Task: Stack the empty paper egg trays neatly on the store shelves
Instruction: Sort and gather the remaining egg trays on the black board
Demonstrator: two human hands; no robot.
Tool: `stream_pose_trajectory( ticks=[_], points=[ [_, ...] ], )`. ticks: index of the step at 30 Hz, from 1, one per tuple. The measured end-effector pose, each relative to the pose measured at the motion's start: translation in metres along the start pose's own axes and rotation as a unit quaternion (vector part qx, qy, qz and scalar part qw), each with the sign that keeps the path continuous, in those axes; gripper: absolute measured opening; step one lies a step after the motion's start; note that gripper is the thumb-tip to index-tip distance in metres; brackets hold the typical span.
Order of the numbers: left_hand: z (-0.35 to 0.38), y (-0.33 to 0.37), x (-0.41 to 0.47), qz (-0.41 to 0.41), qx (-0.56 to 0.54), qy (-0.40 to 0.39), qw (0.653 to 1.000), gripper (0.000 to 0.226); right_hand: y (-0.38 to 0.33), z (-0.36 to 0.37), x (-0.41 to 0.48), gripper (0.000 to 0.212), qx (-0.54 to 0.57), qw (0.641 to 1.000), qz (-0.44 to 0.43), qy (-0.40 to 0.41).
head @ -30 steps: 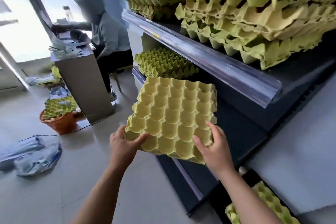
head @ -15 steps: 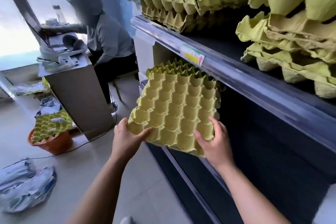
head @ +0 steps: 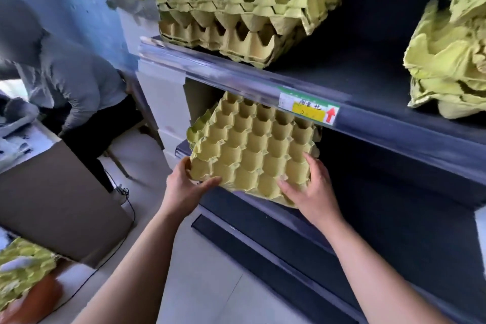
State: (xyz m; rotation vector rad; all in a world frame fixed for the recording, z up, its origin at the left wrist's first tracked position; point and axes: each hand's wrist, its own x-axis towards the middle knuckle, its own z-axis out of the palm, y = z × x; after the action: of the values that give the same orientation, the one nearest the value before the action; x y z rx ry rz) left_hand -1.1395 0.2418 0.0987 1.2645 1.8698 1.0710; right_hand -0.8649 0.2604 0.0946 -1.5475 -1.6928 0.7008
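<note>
— What sort of place is this looking like?
— A shop. Dark shelves [head: 381, 81] are standing in tiers, and a price label [head: 309, 111] with a red arrow is sitting in the clear strip [head: 210, 71] along one shelf edge.
— Anything else pointing that way?
— Trays [head: 236, 8] are lying stacked on the shelves like stock, and a person [head: 73, 79] is sitting at a bench [head: 52, 205] nearby.

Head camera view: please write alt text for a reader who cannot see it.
A left hand and a right hand hold a yellow-green paper egg tray over the lower dark shelf, below an upper shelf bearing a stack of egg trays. A grey-hooded person sits at left.
</note>
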Motion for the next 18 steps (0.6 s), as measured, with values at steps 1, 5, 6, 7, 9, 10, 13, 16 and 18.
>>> stream_pose_trajectory(
  ticks=[1,5,6,7,9,10,13,16,18],
  points=[
    [0.0,0.0,0.011,0.001,0.01,-0.01,1.0,0.086,-0.002,0.002,0.005,0.09,-0.009,1.0,0.002,0.009],
    [0.003,0.005,0.048,0.006,0.017,-0.03,0.999,0.101,-0.001,0.012,0.028,0.09,-0.022,0.999,0.031,0.023],
    [0.005,0.007,0.055,0.005,0.014,-0.032,0.999,0.101,0.0,0.015,0.034,0.09,-0.024,0.999,0.037,0.026],
    [0.006,0.009,0.063,0.006,0.013,-0.036,0.999,0.102,0.001,0.017,0.04,0.09,-0.028,0.998,0.041,0.028],
    [0.01,0.011,0.08,0.012,0.018,-0.045,0.999,0.108,0.002,0.02,0.052,0.09,-0.035,0.997,0.054,0.032],
    [0.011,0.012,0.088,0.013,0.019,-0.047,0.999,0.111,0.002,0.021,0.058,0.091,-0.039,0.997,0.061,0.031],
    [0.017,0.014,0.11,0.016,0.024,-0.056,0.998,0.114,0.005,0.026,0.075,0.093,-0.057,0.995,0.075,0.029],
    [0.022,0.009,0.125,0.014,0.026,-0.065,0.997,0.112,0.009,0.032,0.085,0.095,-0.067,0.993,0.094,0.02],
    [0.024,0.004,0.131,0.009,0.024,-0.075,0.997,0.115,0.01,0.036,0.088,0.096,-0.076,0.991,0.108,0.016]
  ],
)
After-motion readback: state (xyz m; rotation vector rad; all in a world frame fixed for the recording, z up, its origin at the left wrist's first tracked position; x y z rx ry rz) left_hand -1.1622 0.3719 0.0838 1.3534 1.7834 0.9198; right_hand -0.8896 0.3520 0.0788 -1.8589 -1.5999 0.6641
